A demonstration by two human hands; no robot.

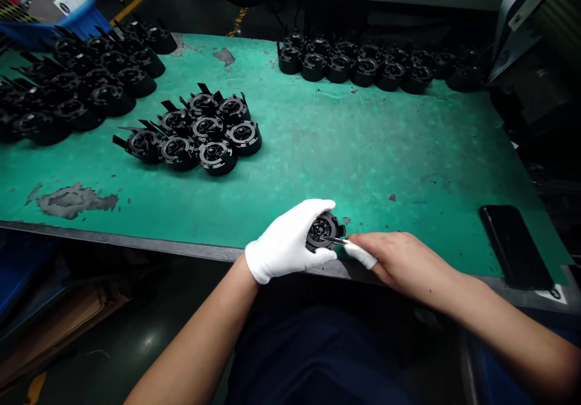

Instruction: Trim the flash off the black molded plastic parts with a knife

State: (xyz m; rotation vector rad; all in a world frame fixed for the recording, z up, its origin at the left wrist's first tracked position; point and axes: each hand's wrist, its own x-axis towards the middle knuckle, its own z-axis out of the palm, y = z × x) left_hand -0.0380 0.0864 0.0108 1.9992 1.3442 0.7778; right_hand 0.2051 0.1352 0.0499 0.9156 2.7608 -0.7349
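Note:
My left hand [290,241], in a white glove, is wrapped round a black round part [321,229] at the front edge of the green table. The part's ringed face is turned up toward me. My right hand [385,250] is bare apart from a white cover on a finger or thumb. It pinches a thin metal tool [334,241], whose tip reaches onto the face of the part. Whether the tip touches anything inside is too small to tell.
Several similar black parts [209,126] stand left of centre on the green table [363,163]. More fill the far left [91,78] and line the back right [365,69]. A black phone [515,247] lies at the right edge. A blue bin [86,20] is at the back left.

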